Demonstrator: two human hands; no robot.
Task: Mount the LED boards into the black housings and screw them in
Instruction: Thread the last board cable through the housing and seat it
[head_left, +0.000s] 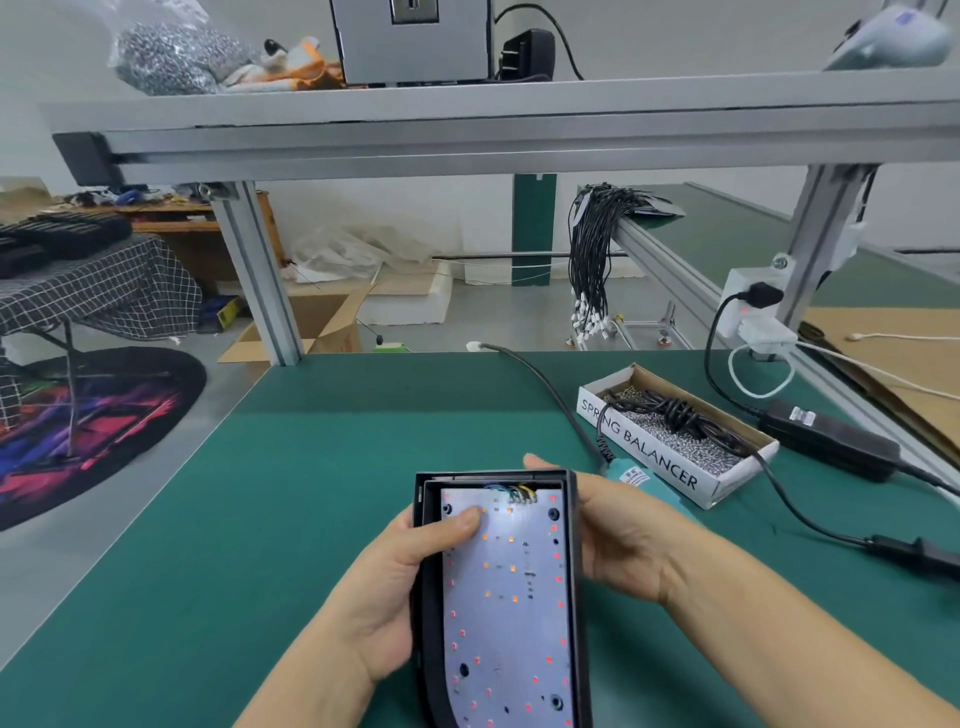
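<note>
**Two hands hold a black housing with an LED board seated inside**

A person's view looks down at a green work mat (311, 493). Low in the middle of the view, both bare hands hold a long black housing (575, 571) above the mat, its open face turned up toward the camera. A white LED board (506, 597), dotted with small red and orange points, lies inside the housing and fills most of it. At the far end of the board, a short bunch of coloured wires (511, 491) meets its edge.

The left hand (395, 587) grasps the housing's left wall, fingers wrapped underneath, with the thumb pressing down on the board's upper left corner. The right hand (618, 535) cups the right wall, fingers curled behind the housing; one fingertip shows above the far edge.

Just behind the right hand lies a teal tool (631, 475) with a coiled black cord, probably an electric screwdriver, though most of it is hidden. Beside it, to the right, sits a white cardboard box (644, 457) printed "SPRING BALANCER", holding small silver screws and a bundled black cable. A black power adapter (831, 441) rests further right on the mat. An aluminium shelf frame (467, 145) spans the top of the view.
</note>
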